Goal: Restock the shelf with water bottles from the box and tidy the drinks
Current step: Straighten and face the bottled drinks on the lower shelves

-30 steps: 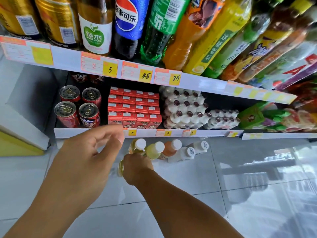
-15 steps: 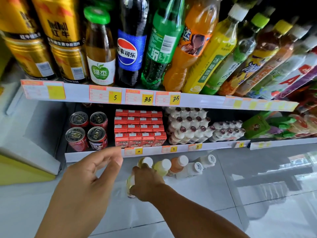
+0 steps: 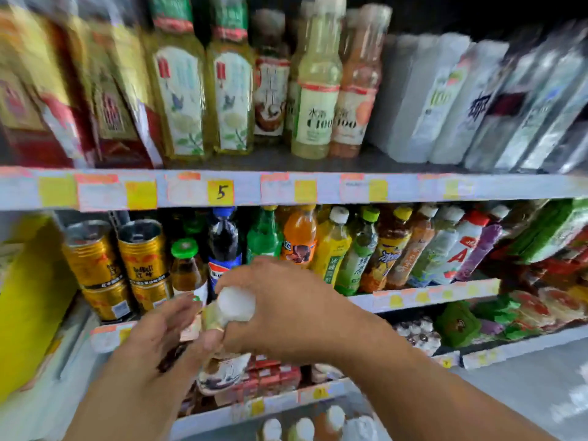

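A white-capped bottle (image 3: 222,374) of pale yellow drink is lifted in front of the drinks shelf (image 3: 413,296), its cap pointing at me. My right hand (image 3: 286,310) grips its neck just below the cap. My left hand (image 3: 159,342) holds its side, thumb across the label. Several more white-capped bottles (image 3: 305,428) stand on the floor at the bottom edge. No box of water bottles is in view. The picture is blurred by motion.
The upper shelf (image 3: 286,189) carries tall tea and juice bottles (image 3: 315,90) and wrapped packs (image 3: 477,100). The shelf behind my hands holds gold cans (image 3: 143,256), a cola bottle (image 3: 224,243) and a row of soft drinks. Red cartons (image 3: 270,374) sit on a lower shelf.
My right hand has lifted the yellow bottle off the floor up to shelf height. My left hand has closed onto its side. The view has swung upward to the higher shelves.
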Motion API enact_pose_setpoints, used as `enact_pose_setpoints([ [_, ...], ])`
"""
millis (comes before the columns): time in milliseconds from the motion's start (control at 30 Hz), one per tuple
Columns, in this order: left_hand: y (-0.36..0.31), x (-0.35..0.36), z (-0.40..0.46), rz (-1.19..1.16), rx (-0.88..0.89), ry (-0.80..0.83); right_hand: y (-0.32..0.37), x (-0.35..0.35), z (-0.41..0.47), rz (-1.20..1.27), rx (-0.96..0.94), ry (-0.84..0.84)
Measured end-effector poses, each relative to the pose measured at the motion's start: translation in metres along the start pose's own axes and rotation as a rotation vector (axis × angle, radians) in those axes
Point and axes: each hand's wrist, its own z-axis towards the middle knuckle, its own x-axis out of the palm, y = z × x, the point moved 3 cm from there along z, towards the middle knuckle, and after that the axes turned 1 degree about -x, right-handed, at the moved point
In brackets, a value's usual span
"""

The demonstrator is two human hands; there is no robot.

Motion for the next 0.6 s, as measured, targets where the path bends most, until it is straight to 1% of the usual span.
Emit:
enact_pose_setpoints([
  [33,-0.012,-0.003,0.012,-0.025,0.007,0.016,0.007,-0.018,-0.002,0.034,-0.012,-0.032],
  [67,-0.036,-0.002,0.016,-0.024,0.035,0.074,0.012,-0.037,-0.003,0.067,-0.024,-0.083],
  [100,-0.048,-0.003,0.022,0.014,0.091,0.176,0.016,-0.054,-0.006,0.095,-0.028,-0.141],
  [133,-0.059,-0.006,0.028,0.023,0.121,0.239,0.021,-0.07,-0.008,0.121,-0.031,-0.207],
  [167,-0.069,-0.008,0.033,0.016,0.126,0.251,0.026,-0.085,-0.01,0.147,-0.04,-0.268],
  [233,-0.101,-0.002,0.032,-0.015,0.157,0.224,0.035,-0.111,-0.012,0.236,-0.075,-0.375],
  [267,-0.112,0.002,0.027,0.006,0.184,0.247,0.038,-0.124,-0.012,0.302,-0.095,-0.418],
  [300,-0.12,0.007,0.023,0.007,0.163,0.268,0.041,-0.135,-0.011,0.359,-0.114,-0.453],
  [367,-0.134,0.013,0.019,-0.064,0.156,0.273,0.042,-0.155,-0.006,0.393,-0.143,-0.528],
  [433,-0.15,0.018,0.023,-0.123,0.118,0.236,0.042,-0.171,0.0,0.408,-0.146,-0.573],
  [600,-0.179,0.023,0.026,-0.128,0.066,0.151,0.036,-0.186,0.008,0.473,-0.093,-0.648],
])
